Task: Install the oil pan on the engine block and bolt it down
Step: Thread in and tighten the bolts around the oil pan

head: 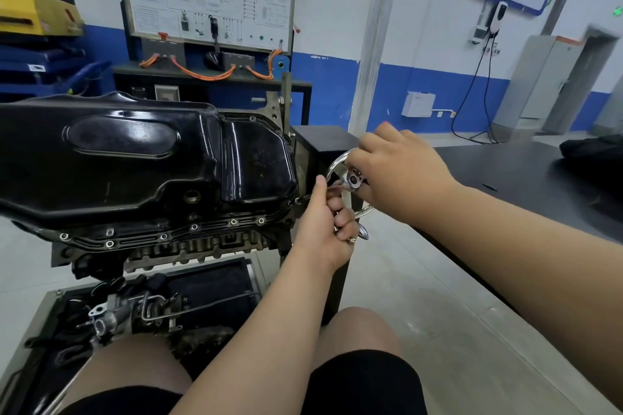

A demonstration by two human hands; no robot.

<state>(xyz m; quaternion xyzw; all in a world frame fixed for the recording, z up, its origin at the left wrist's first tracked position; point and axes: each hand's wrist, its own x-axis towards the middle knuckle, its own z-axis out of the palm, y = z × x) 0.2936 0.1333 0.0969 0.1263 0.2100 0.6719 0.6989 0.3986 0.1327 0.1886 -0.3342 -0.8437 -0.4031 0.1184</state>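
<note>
While both hands work at the near right corner of the pan flange, grips noted first. Right hand (pixel 397 175): fingers and thumb curled over the chrome head of a ratchet (pixel 354 180), pinching it from above, probably to keep the drive square to the fastener. Left hand (pixel 325 222): just below, fingers wrapped tight round a slim part of the same tool, thumb raised. Which part it holds is hidden by the fingers.

A thin shaft runs from the hands to a corner bolt (pixel 298 201), so I judge that this bolt is the one being run in. A chrome handwheel (pixel 337 162) on the stand sits just behind the hands. They seem to work in front of it rather than hold it.

Oil pan (pixel 135 158): black, glossy, seated flange-down on the upturned engine block (pixel 202 246). That orientation puts the flange within easy reach of a seated person. Flange bolts (pixel 233 222) stand in a row along the near edge, so the pan is located and bolting looks well along.

Loose engine parts (pixel 111 317) lie in the stand's lower tray (pixel 215 280), beneath the block and clear of the work.
</note>
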